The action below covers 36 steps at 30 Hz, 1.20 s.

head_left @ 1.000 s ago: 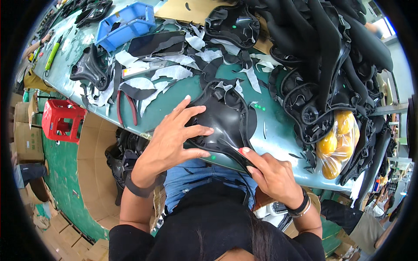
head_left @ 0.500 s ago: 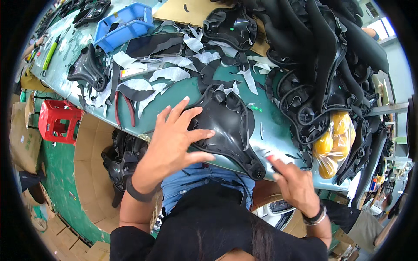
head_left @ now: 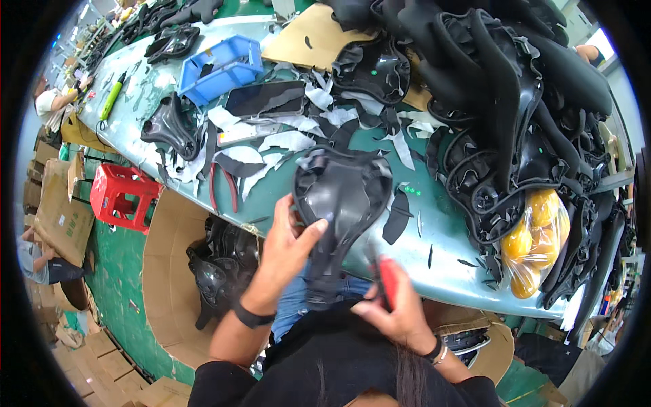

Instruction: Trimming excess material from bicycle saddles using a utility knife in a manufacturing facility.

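My left hand (head_left: pixel 283 254) grips the left edge of a glossy black moulded shell (head_left: pixel 341 197), its thumb lying over the surface and the other fingers partly hidden behind it. The shell has a wide cupped end away from me and a narrow neck pointing at my lap, with dark lining round its rim. To its right, my right hand (head_left: pixel 403 308) is closed round a red-handled knife (head_left: pixel 388 279). The knife's blade is blurred by motion and stands near the shell's neck; whether it touches cannot be told. A black offcut (head_left: pixel 398 217) lies on the table beside the shell.
Grey and black scraps (head_left: pixel 288 140), red-handled pliers (head_left: pixel 224 188) and a blue bin (head_left: pixel 220 68) cover the table's far left. Black padded shells pile up at right (head_left: pixel 502 136), beside a bag of yellow objects (head_left: pixel 536 244). A cardboard box (head_left: pixel 169 271) stands below.
The shell has turned so its neck points toward me. My left hand went from spread over it to gripping its edge. My right hand brought the knife leftward, close to the shell.
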### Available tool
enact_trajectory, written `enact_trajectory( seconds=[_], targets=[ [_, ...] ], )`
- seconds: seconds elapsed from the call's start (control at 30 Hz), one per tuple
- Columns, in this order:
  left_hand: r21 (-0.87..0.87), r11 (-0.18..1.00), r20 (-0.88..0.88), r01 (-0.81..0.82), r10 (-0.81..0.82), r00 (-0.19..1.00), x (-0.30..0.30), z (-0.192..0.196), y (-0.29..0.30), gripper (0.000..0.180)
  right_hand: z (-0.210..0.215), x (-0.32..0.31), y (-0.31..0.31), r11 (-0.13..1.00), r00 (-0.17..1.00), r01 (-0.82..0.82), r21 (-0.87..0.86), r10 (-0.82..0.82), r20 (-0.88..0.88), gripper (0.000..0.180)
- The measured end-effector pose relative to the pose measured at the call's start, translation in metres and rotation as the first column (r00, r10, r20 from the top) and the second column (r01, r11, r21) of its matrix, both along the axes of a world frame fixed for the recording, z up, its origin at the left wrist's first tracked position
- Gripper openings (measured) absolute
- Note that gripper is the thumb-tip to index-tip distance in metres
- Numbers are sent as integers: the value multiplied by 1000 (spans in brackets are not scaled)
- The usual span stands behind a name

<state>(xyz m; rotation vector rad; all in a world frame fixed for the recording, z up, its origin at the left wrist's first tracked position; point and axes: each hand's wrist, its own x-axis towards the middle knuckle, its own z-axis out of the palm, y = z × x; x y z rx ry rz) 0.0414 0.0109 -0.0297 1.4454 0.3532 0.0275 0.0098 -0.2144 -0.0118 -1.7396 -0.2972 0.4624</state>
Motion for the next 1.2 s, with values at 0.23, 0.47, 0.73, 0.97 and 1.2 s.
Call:
enact_trajectory(
  seconds=[0.23,0.47,0.73,0.97,1.2],
  targets=[
    [850,390,63,354,-742,667,55,42,43,34,7,45,-2,946,948,315,77,-310,-65,40],
    [939,341,86,48,-366,926,17,33,-44,28,-6,45,5,981,986,165,-100,-167,-12,42],
    [819,570,166,63,-340,926,-4,27,-39,8,41,66,-38,775,787,-90,-626,440,432,53],
    [700,713,227,37,-272,935,-9,20,-32,8,52,66,-28,610,675,-125,-782,630,383,51],
    [529,848,356,-23,-197,914,-3,19,-29,12,5,-17,-26,741,854,79,-667,295,429,65]
  ],
)
